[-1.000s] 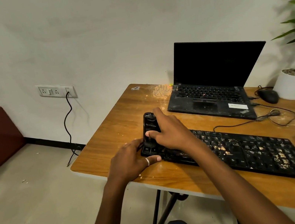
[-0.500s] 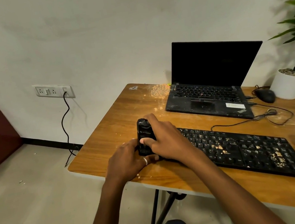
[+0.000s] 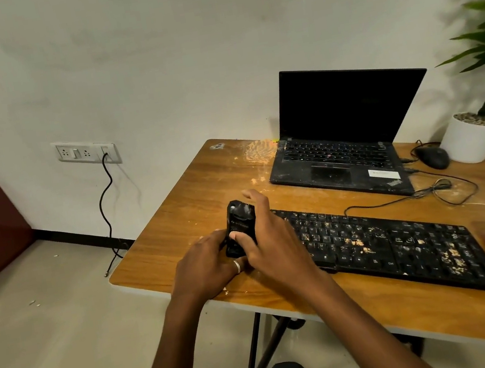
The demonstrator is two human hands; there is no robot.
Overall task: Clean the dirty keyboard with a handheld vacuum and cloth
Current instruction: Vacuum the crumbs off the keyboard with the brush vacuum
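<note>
Vacuuming stage: my left hand (image 3: pixel 207 267) and right hand (image 3: pixel 269 243), fingers curled, grip the handheld vacuum (image 3: pixel 239 226) at the keyboard (image 3: pixel 390 250) (crumbs aplenty); next requires sweeping rightward.

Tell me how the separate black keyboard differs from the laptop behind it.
The keyboard lies flat and long; the laptop stands open, screen dark. The keyboard is strewn with pale crumbs; the laptop looks only lightly dusty. The handheld vacuum is held at the keyboard's left end, away from the laptop. Both are black, on the wooden table.
</note>
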